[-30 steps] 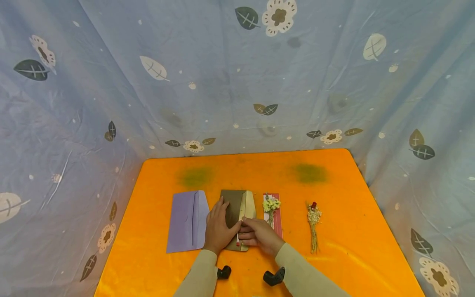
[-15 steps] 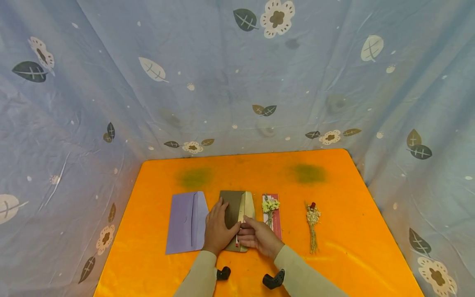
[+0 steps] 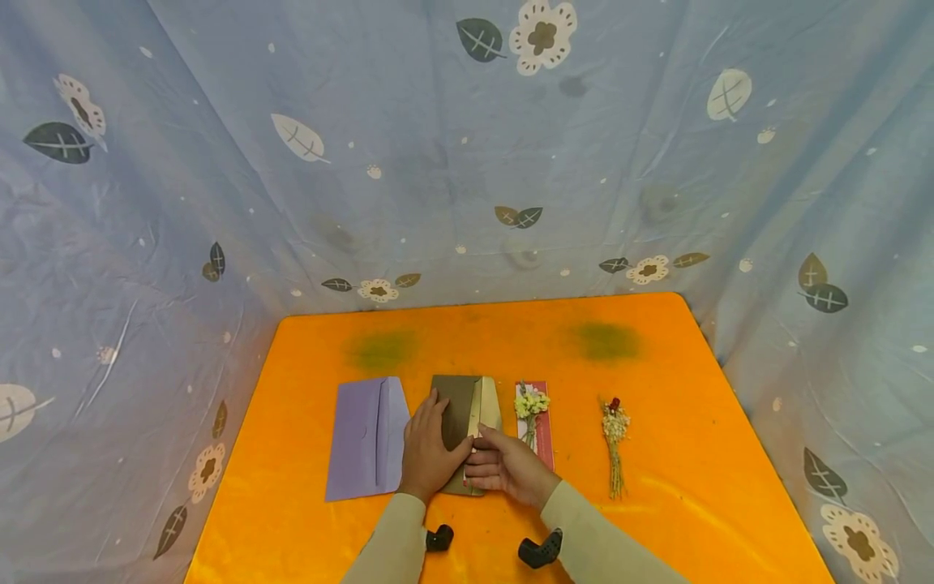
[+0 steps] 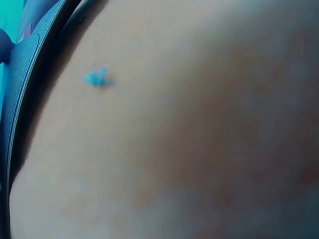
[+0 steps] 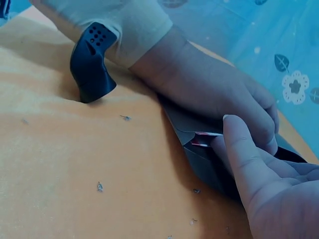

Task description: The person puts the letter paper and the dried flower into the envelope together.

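Note:
A brown envelope [image 3: 460, 401] lies in the middle with its gold flap [image 3: 490, 401] unfolded to the right. My left hand [image 3: 429, 450] rests on it, fingers stretched forward and thumb beside the opening. My right hand [image 3: 511, 470] touches the opening from the right with its fingers extended. In the right wrist view, a red-and-white card [image 5: 202, 144] shows as a thin edge inside the mouth of the envelope [image 5: 174, 122]. The right thumb [image 5: 239, 142] stands raised, and the other fingertips are partly hidden at the card. Blurred skin fills most of the left wrist view.
A purple envelope [image 3: 357, 438] lies to the left, flap unfolded. On the right are a red card with yellow dried flowers [image 3: 532, 405] and a dried bouquet with a red bloom [image 3: 616, 438]. Small crumbs dot the orange table [image 3: 686, 389]; patterned curtains [image 3: 445, 162] surround it.
The card's red end has slid up from near the envelope's lower edge, and less of it shows now. My right fingers have shifted slightly with it; the left hand stays put.

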The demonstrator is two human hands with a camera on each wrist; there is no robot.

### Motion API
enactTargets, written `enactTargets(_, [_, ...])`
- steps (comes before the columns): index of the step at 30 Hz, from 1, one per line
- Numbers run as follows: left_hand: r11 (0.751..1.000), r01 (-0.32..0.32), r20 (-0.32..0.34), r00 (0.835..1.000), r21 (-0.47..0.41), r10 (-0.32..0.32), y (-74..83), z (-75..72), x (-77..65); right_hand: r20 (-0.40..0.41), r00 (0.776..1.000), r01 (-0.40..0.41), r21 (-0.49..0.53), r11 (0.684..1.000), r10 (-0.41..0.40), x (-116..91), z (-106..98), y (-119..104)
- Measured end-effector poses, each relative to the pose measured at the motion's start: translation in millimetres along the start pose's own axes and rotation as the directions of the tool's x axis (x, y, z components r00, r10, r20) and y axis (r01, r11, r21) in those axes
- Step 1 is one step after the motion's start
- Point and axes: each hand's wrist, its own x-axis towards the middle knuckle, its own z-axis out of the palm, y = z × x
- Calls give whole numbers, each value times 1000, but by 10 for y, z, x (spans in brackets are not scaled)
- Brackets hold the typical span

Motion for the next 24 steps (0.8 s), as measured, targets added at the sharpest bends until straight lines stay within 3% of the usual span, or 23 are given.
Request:
enactTargets(15, [1000, -26, -24, 999, -7, 26, -15, 16, 5, -53, 999, -5, -32, 999, 3, -54, -77, -50])
enactTargets(24, [1000, 2, 18, 1000, -8, -2, -13, 30, 14, -54, 998, 14, -43, 999, -17, -89, -151, -67])
